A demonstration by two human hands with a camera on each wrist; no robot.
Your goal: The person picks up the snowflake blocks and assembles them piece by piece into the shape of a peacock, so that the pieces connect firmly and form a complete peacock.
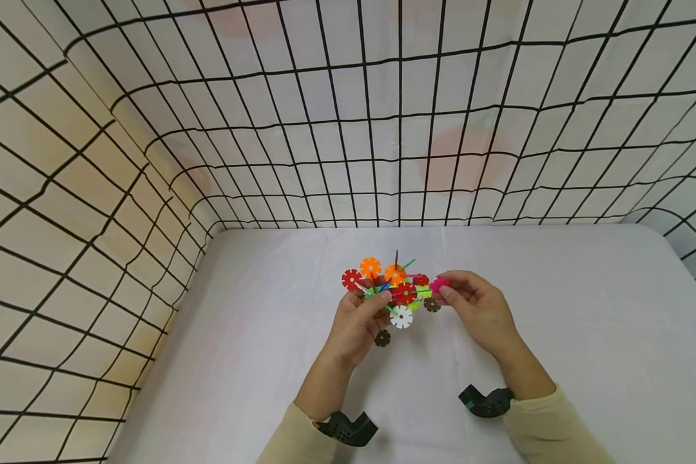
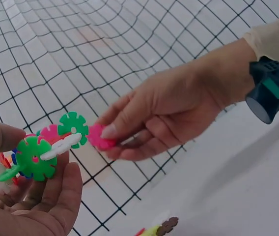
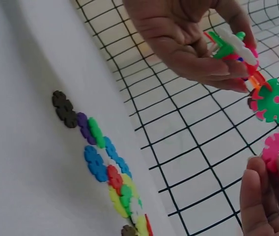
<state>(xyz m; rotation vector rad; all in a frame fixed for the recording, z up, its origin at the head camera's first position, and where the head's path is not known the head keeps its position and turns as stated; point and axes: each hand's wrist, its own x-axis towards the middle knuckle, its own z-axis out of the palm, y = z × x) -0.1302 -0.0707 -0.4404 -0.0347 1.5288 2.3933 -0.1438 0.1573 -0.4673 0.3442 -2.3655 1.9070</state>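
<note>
My left hand [image 1: 350, 328] holds a cluster of interlocked, notched plastic discs in several colours, including a red disc [image 1: 405, 293] and, in the left wrist view, a green disc [image 2: 35, 158] and a white disc [image 2: 62, 146] seen edge-on. Another green disc [image 3: 277, 100] sticks out at the cluster's end. Between thumb and fingers, my right hand [image 1: 483, 314] pinches a pink disc [image 3: 278, 145]. The right wrist view shows a small gap between the pink disc and that green one. Left-hand fingers hide part of the cluster.
Loose discs lie on the white table [image 1: 255, 361] below the hands, among them a blue disc [image 3: 96, 163] and a brown disc [image 3: 64, 109]. Black wire grid panels [image 1: 354, 138] stand along the table's back and sides. A black device [image 1: 348, 430] sits on each wrist.
</note>
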